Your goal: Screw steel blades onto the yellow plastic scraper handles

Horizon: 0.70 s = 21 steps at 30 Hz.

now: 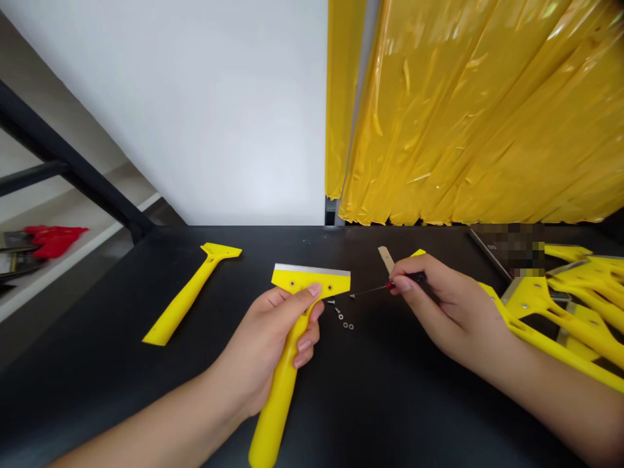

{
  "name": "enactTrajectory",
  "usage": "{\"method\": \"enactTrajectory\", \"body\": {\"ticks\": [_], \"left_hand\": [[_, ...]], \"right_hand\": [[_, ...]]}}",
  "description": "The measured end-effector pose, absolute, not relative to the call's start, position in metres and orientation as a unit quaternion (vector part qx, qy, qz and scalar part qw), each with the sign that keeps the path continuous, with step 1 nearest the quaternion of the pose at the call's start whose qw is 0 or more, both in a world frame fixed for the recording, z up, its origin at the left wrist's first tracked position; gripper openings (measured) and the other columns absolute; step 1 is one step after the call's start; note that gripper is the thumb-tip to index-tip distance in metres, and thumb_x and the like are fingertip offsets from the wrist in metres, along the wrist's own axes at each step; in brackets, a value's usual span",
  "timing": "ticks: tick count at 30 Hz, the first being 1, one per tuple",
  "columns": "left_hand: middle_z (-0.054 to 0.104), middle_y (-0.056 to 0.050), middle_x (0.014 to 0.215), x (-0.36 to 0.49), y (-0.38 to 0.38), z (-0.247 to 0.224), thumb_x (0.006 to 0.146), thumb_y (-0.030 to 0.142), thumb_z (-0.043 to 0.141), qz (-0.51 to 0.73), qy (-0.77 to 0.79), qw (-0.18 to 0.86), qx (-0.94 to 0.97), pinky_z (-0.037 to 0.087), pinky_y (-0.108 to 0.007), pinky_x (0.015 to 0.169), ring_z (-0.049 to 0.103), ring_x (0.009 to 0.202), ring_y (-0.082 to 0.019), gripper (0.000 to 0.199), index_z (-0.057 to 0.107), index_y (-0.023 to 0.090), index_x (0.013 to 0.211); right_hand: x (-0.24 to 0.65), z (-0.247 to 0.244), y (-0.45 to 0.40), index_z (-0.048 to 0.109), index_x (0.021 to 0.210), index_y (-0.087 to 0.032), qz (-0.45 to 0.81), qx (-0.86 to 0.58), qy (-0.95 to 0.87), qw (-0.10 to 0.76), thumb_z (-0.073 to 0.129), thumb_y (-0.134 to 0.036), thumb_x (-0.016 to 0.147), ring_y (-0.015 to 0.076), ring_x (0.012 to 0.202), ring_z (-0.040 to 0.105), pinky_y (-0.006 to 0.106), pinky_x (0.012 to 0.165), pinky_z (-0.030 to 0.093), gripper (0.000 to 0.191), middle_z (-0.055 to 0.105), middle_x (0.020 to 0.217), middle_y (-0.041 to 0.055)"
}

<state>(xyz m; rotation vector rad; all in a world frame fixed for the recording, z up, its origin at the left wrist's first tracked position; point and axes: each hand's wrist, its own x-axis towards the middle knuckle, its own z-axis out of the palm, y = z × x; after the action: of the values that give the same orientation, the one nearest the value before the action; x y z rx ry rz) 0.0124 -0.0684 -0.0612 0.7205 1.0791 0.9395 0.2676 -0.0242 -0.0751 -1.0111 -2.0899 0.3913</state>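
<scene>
My left hand is wrapped round the handle of a yellow scraper, with the thumb pressed on its wide head. A metal blade lines the head's far edge, and two holes show in the head. Between the thumb and fingers of my right hand is a slim screwdriver with a red and dark handle. Its shaft points left, and a small screw is at its tip. Just right of the scraper head lie more screws and several nuts on the black table.
Another yellow scraper lies to the left. Several scrapers are piled at the right beside a dark flat object. A beige strip lies behind my right hand. Yellow plastic sheeting and a white panel stand behind the table.
</scene>
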Motion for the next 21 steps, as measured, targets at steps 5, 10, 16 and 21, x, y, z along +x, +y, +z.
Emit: {"method": "enactTrajectory", "body": {"ticks": [5, 10, 16, 21], "left_hand": [[0.046, 0.004, 0.050, 0.012, -0.067, -0.062, 0.098, 0.048, 0.070, 0.423, 0.482, 0.697, 0.321, 0.032, -0.019, 0.043, 0.037, 0.043, -0.008, 0.041, 0.059, 0.018, 0.071], [0.046, 0.004, 0.050, 0.012, -0.067, -0.062, 0.097, 0.046, 0.070, 0.418, 0.482, 0.700, 0.321, 0.032, -0.019, 0.044, 0.037, 0.043, -0.008, 0.039, 0.060, 0.018, 0.072], [0.046, 0.004, 0.050, 0.012, -0.068, -0.061, 0.097, 0.047, 0.070, 0.417, 0.486, 0.697, 0.322, 0.032, -0.020, 0.044, 0.037, 0.043, -0.008, 0.040, 0.060, 0.018, 0.072], [0.045, 0.004, 0.050, 0.013, -0.068, -0.062, 0.095, 0.045, 0.073, 0.409, 0.489, 0.702, 0.318, 0.031, -0.020, 0.044, 0.038, 0.043, -0.008, 0.038, 0.059, 0.019, 0.072]], "right_hand": [[0.269, -0.075, -0.025, 0.061, 0.106, -0.024, 0.134, -0.389, -0.829, 0.379, 0.059, -0.021, 0.106, 0.0118, 0.073, 0.063, 0.024, 0.066, 0.047, 0.004, 0.066, 0.086, -0.0021], [0.271, -0.075, -0.025, 0.061, 0.106, -0.025, 0.137, -0.393, -0.824, 0.385, 0.058, -0.023, 0.106, 0.0132, 0.074, 0.063, 0.027, 0.067, 0.047, 0.003, 0.067, 0.088, -0.0013], [0.272, -0.068, -0.030, 0.060, 0.104, -0.026, 0.130, -0.398, -0.822, 0.386, 0.057, -0.023, 0.106, 0.0164, 0.072, 0.061, 0.032, 0.067, 0.047, 0.004, 0.065, 0.086, 0.0000], [0.271, -0.064, -0.034, 0.059, 0.102, -0.026, 0.105, -0.389, -0.836, 0.373, 0.057, -0.020, 0.105, 0.0162, 0.066, 0.059, 0.032, 0.062, 0.044, 0.006, 0.062, 0.079, -0.0011]]}}
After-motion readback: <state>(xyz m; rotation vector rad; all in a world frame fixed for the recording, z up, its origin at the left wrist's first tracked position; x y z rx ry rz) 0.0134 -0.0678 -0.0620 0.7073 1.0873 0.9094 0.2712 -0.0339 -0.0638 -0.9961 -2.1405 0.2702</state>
